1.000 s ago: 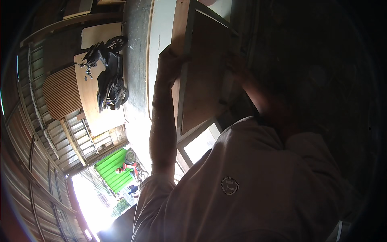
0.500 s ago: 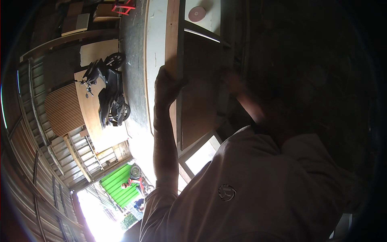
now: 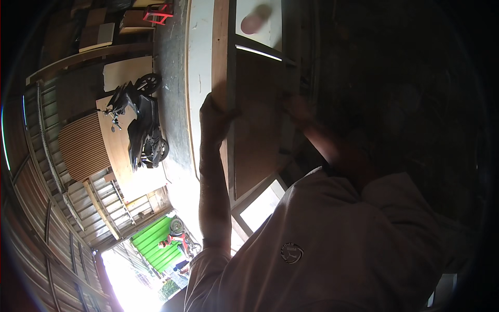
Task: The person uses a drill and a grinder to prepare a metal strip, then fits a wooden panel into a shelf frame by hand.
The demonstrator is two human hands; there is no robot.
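A long wooden frame (image 3: 220,57) with a dark brown panel (image 3: 257,125) set between its rails stretches away in front of me. My left hand (image 3: 215,117) grips the left rail, its thumb lying over the inner edge. Across the panel, in deep shadow, my right hand (image 3: 297,108) is closed at the right rail; its fingertips are hard to make out. Beyond the panel, a pink disc (image 3: 249,25) rests on a pale surface, with a blurred brownish shape over its edge that I cannot identify.
A black motorcycle (image 3: 143,122) stands to the left by leaning wood sheets (image 3: 122,151). A red stool (image 3: 158,14) is at the far left. Near a green metal panel (image 3: 156,242) stands a red motorbike (image 3: 179,242). The right side is too dark to read.
A blurred brownish shape has come over the pink disc. The view has shifted slightly, and both hands appear a little lower, still at the frame's rails.
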